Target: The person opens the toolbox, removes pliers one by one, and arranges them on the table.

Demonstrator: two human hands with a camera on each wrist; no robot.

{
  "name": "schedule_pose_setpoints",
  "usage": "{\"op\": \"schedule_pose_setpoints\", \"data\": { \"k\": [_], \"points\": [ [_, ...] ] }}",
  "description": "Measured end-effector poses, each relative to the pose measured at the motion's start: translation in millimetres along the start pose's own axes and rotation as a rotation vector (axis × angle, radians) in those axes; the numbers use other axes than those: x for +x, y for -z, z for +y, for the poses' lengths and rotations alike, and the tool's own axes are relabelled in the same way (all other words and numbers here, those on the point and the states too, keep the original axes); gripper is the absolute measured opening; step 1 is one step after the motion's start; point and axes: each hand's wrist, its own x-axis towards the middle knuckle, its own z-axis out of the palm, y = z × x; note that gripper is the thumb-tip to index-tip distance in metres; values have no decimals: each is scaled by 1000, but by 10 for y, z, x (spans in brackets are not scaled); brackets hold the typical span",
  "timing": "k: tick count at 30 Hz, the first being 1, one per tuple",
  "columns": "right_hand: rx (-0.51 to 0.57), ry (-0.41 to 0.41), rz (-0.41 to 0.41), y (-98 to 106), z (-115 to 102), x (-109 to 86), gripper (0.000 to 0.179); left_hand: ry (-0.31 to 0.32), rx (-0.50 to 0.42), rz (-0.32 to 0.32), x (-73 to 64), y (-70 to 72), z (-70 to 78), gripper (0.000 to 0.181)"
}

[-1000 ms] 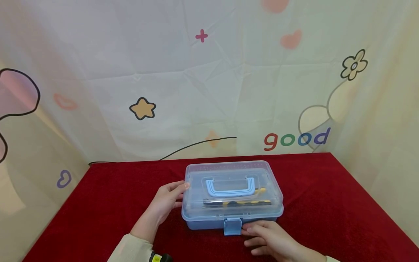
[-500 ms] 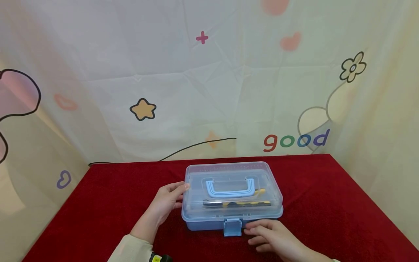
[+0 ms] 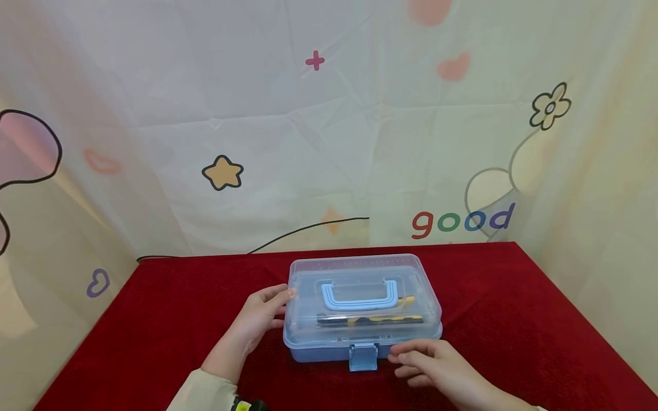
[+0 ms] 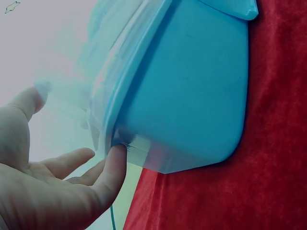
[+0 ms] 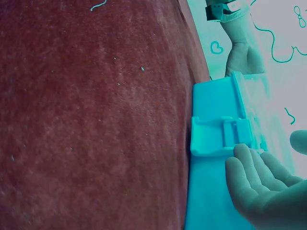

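One left hand [image 3: 259, 314] pinches the box [image 3: 362, 332] at its left edge, right hand [image 3: 430, 365] loose-fingered near its front latch [image 3: 363, 358]; weak grip plus latch pressure could skid it.

Soft light fills the head view; glare hazes the lid [image 4: 115, 67] in the left wrist view.

A patterned curtain [image 3: 329, 142] hangs behind red cloth [image 3: 180, 308].
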Motion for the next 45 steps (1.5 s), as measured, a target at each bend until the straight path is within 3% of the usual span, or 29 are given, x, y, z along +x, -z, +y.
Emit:
{"op": "schedule_pose_setpoints", "data": {
  "k": [13,29,37,45],
  "points": [
    [-62,50,23,56,-142,-74,47,-56,63,37,-63,-26,41,65],
    [-116,125,133,172,-331,-188,50,-116,169,99,-186,-32,101,61],
    [-195,162,312,187,-477,-229,45,-158,222,91,-262,-41,117,66],
    [-306,246,429,263,-545,-251,44,-194,239,85,-294,-57,103,70]
  ]
}}
